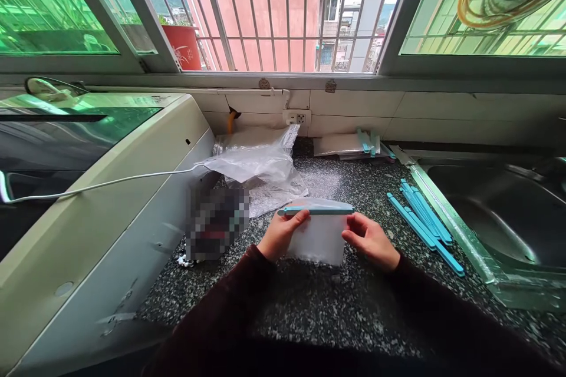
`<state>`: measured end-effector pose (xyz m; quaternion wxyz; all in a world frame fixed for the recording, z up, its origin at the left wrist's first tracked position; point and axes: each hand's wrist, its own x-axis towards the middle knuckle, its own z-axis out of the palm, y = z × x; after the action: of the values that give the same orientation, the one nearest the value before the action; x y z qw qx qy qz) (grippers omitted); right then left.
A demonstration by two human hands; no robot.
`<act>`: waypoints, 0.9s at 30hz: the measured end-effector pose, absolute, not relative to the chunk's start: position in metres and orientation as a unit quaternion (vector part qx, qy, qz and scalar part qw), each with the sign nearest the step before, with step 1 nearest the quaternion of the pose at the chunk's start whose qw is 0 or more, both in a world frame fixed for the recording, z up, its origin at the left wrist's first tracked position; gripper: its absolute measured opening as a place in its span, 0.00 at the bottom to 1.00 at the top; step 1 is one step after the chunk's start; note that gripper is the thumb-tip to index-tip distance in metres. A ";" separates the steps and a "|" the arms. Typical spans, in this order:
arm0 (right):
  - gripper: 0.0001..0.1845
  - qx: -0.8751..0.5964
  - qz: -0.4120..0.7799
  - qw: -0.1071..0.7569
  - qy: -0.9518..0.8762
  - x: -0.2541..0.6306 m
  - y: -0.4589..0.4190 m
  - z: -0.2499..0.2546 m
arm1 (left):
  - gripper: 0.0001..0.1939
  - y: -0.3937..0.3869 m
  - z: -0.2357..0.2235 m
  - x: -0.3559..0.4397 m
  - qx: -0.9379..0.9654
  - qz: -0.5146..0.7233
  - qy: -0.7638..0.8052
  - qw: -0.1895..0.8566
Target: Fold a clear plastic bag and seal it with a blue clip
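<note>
A small translucent plastic bag [319, 238] stands on the speckled granite counter [318, 306], held between both hands. A teal sealing strip [316, 210] runs along its top edge. My left hand [279, 234] grips the bag's left side, thumb pressing on the strip's left end. My right hand [370, 240] pinches the bag's right edge just below the strip's right end.
Several loose teal strips [422, 219] lie to the right, beside a steel sink [499, 212]. Crumpled clear plastic bags [260, 168] sit behind. A white appliance [88, 200] with a cable fills the left. More bags and strips [354, 144] lie by the wall.
</note>
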<state>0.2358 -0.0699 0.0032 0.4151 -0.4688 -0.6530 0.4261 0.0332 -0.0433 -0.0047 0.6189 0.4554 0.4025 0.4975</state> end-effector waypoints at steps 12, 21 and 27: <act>0.17 -0.473 0.037 0.410 -0.779 0.245 -0.071 -0.001 | 0.23 -0.039 -0.005 0.035 0.437 0.511 0.394 0.626; 0.12 -0.443 -0.212 0.208 -0.846 0.255 -0.053 0.037 | 0.24 -0.017 0.014 0.063 0.471 0.493 0.381 0.625; 0.15 -0.655 -0.114 0.077 -0.743 0.294 0.008 0.065 | 0.17 0.041 0.029 0.102 0.474 0.394 0.407 0.674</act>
<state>0.2936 0.0084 0.0646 0.0774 -0.6548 -0.7431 -0.1142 0.1023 0.0409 0.0294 0.6741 0.4740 0.4071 0.3938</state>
